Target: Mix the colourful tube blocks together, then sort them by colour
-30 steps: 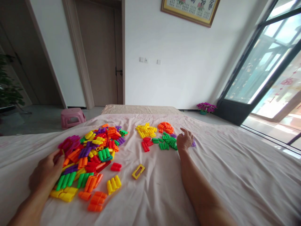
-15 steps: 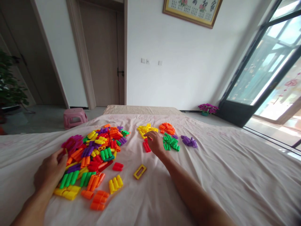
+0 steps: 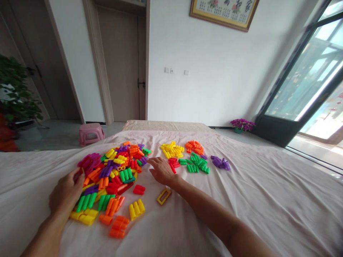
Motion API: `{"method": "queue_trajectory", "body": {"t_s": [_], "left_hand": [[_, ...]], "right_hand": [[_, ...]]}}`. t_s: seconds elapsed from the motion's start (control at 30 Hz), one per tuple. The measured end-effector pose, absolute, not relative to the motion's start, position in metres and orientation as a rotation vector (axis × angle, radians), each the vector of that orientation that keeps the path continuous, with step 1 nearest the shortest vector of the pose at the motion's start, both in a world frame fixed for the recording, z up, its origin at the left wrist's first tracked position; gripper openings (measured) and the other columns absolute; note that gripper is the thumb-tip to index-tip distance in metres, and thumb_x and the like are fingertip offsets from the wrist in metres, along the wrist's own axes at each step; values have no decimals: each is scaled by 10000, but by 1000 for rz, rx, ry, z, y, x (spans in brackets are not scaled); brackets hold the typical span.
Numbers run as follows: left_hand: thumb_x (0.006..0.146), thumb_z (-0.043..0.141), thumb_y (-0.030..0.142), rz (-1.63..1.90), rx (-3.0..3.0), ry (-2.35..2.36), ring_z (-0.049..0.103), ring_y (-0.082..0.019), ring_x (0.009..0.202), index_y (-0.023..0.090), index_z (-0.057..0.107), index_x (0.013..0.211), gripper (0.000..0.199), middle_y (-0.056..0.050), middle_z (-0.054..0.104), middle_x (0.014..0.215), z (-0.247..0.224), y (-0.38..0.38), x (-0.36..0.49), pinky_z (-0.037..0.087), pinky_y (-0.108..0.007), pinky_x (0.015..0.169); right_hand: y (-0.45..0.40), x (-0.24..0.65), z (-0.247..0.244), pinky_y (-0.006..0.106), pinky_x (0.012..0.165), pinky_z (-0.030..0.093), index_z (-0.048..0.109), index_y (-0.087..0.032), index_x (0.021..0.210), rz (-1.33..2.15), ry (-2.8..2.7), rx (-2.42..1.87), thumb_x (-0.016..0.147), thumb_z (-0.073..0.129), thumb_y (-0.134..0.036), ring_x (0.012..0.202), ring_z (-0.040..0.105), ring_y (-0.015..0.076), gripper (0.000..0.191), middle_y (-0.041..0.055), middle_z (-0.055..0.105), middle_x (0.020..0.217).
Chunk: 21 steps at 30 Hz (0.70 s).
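My left hand (image 3: 65,192) is closed on a clump of magenta plastic building pieces (image 3: 89,162) at the left side of a mixed heap; its fingertips are partly hidden. The heap (image 3: 125,175) holds red, orange, yellow, green and purple tube-shaped building pieces. My right hand (image 3: 162,172) is open, palm down, fingers stretched toward the purple pieces (image 3: 144,160) on the heap's right edge. Nothing shows in it. Just right of it lie red pieces (image 3: 174,165), with a yellow pile (image 3: 172,149) behind. A yellow rectangular frame piece (image 3: 164,196) lies below the right wrist.
Sorted by colour to the right are orange (image 3: 194,147), green (image 3: 198,164) and purple (image 3: 220,162) piles. Loose yellow (image 3: 137,209) and orange pieces (image 3: 119,226) lie near the front. A pale wrinkled cloth (image 3: 257,200) covers the surface. Beyond stands a pink stool (image 3: 91,134).
My right hand has drawn back from the yellow and red piles and moved left to the mixed heap. A green piece now shows beside the red ones. My left hand stays at the magenta pieces.
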State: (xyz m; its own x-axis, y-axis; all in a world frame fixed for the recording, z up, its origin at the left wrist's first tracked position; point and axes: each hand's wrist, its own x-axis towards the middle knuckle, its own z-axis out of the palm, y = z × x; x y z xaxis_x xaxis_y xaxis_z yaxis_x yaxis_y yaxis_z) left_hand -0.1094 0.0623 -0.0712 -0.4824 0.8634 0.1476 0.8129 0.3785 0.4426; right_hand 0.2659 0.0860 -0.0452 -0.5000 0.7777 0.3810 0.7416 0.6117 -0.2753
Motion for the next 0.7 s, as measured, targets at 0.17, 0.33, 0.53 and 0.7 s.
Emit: {"method": "queue_trajectory", "body": {"t_s": [0.17, 0.33, 0.53, 0.7], "left_hand": [[922, 233, 614, 713, 1519, 2511, 632, -382, 1082, 231, 494, 1419, 680, -178, 619, 1298, -71, 64, -110, 489, -455, 823], [920, 263, 617, 757, 1522, 2491, 623, -376, 1105, 219, 510, 1409, 677, -186, 609, 1311, -72, 66, -111, 490, -449, 840], [918, 284, 608, 776, 1513, 2495, 619, -377, 1101, 217, 516, 1403, 665, -189, 613, 1293, -72, 66, -109, 483, -453, 852], [922, 273, 599, 780, 1523, 2475, 611, -380, 1126, 217, 507, 1411, 663, -193, 595, 1323, -72, 66, -109, 480, -462, 874]], "right_hand": [[106, 240, -49, 409, 1000, 440, 516, -224, 1355, 94, -2358, -1352, 916, 595, -264, 1217, 554, 263, 448, 101, 635, 1306], [115, 223, -58, 421, 935, 454, 497, -237, 1365, 104, -2291, -1465, 905, 620, -353, 1192, 559, 296, 490, 109, 628, 1298], [114, 224, -64, 391, 944, 431, 589, -251, 1271, 42, -2234, -1475, 883, 644, -378, 1132, 575, 271, 412, 89, 663, 1209], [107, 232, -65, 363, 944, 428, 618, -265, 1241, 83, -2183, -1462, 870, 643, -306, 1105, 585, 244, 375, 61, 682, 1173]]}}
